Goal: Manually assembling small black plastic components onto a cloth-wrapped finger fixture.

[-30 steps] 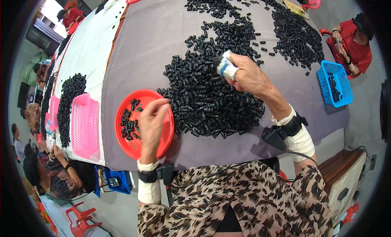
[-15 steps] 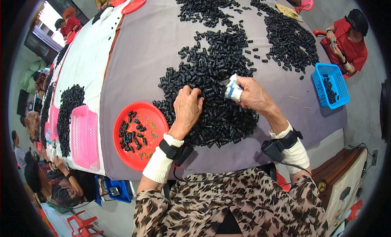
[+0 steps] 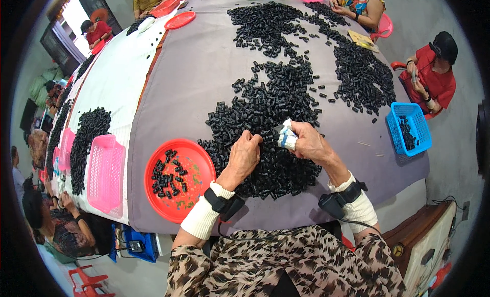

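Note:
A large heap of short black cylindrical plastic pieces point(image 3: 270, 105) lies in front of me. Over its near part, the fingertips of my left hand point(image 3: 243, 158) are pinched on one small black piece point(image 3: 259, 138). Close by on the right, my right hand point(image 3: 311, 143) is closed around a white, blue-marked wrapped tool point(image 3: 287, 138). A thin grey blade-like end pokes out of the wrapping toward the left fingertips. Beside my left forearm sits a round red plate point(image 3: 200, 178) with some black pieces on its patterned surface.
A blue basket point(image 3: 422, 129) holding black pieces stands at the right, near a seated person in red point(image 3: 440, 90). Pink baskets point(image 3: 107, 169) and another black heap point(image 3: 89, 136) lie left. More heaps spread farther back. Other people sit around the cloth-covered table point(image 3: 176, 100).
The whole view has shifted, so the table sits lower in it. My hands have come closer together, the wrapped tool's end now near the left fingertips.

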Demonstrator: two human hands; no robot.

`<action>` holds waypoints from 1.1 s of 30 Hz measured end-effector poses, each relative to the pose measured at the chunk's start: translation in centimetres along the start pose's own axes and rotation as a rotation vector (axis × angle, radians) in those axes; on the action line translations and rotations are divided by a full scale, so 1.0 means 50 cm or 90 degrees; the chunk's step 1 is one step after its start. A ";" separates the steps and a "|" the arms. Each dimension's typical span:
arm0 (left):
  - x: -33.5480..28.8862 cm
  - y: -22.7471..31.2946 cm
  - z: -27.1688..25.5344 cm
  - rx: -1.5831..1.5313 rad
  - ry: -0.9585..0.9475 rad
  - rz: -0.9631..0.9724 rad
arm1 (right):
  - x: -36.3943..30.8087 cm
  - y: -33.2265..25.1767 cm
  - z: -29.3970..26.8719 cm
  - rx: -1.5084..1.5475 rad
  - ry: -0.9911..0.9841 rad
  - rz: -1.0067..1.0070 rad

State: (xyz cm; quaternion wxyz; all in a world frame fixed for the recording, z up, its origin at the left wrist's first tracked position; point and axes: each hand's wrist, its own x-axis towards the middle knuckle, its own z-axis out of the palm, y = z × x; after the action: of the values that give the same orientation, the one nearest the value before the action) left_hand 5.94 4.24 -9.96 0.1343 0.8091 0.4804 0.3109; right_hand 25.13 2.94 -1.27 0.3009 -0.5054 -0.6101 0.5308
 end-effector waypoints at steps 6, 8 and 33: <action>-0.005 0.008 -0.128 -0.741 0.022 -0.272 | 0.006 -0.027 0.017 0.049 -0.003 -0.027; -0.003 0.029 -0.173 -0.803 0.061 -0.246 | 0.009 -0.045 0.036 0.061 -0.002 -0.062; -0.040 0.098 -0.257 -0.868 0.173 -0.106 | -0.001 -0.138 0.122 0.091 0.024 -0.286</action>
State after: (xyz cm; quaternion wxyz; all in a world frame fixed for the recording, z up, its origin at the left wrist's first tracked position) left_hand 0.54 -0.97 1.70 0.5742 0.4588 0.2508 0.6300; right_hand 17.60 1.29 3.76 0.4577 -0.3439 -0.6625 0.4831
